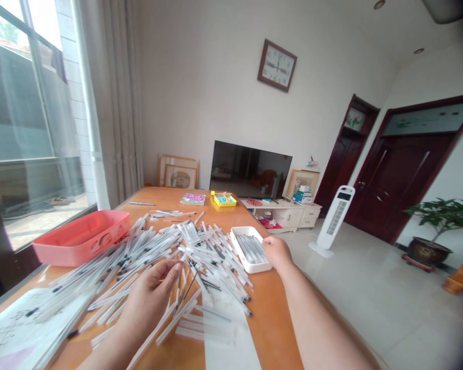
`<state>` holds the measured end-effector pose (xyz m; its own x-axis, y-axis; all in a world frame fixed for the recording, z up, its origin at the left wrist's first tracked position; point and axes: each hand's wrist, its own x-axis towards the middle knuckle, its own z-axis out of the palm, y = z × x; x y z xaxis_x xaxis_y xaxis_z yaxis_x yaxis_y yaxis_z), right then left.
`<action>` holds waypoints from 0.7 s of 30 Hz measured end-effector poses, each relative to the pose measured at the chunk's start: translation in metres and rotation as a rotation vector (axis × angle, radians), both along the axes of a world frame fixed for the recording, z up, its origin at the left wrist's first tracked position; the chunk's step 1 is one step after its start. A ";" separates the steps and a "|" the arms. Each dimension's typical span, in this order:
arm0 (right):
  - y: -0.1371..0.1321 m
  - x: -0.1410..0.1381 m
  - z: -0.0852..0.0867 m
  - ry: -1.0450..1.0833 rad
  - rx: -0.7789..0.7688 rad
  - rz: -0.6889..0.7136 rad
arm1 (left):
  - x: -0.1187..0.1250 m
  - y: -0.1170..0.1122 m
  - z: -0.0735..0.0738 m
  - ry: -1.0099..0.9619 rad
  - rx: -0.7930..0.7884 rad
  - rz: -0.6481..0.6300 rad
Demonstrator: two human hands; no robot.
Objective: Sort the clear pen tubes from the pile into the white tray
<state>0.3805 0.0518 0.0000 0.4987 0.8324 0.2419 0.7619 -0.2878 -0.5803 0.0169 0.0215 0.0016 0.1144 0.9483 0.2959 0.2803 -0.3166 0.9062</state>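
My left hand [154, 285] is over the front of the pile, thumb and fingertips pinched together. Whatever is between them, if anything, is too small to make out. Around it lie many clear pen barrels [150, 241], some with black ends. A few thin dark rods, like pen refills, lie just right of my fingertips. My right hand [278, 252] grips the right rim of a small white tray [259, 267], its fingers partly hidden. Inside the tray, grey-looking pens or barrels [250, 248] lie side by side.
A red plastic basket [77, 252] stands at the table's left edge. A paper sheet [19, 324] lies front left. A booklet [193, 199], a yellow box [224, 199] and a single pen [141, 203] lie at the far end. The table edge runs beneath my right arm.
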 end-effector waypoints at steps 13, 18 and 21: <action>0.000 -0.036 -0.012 -0.226 -0.140 0.257 | -0.002 0.004 -0.005 0.040 0.007 0.014; 0.009 -0.034 -0.012 -0.243 -0.176 0.250 | -0.001 0.004 -0.006 0.048 -0.006 0.009; 0.011 -0.036 -0.015 -0.242 -0.193 0.234 | -0.003 0.004 -0.006 0.034 0.004 0.014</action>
<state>0.3447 0.0627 -0.0149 0.2372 0.9588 0.1566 0.9282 -0.1760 -0.3279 0.0144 0.0258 -0.0044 0.1113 0.9489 0.2954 0.3158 -0.3156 0.8948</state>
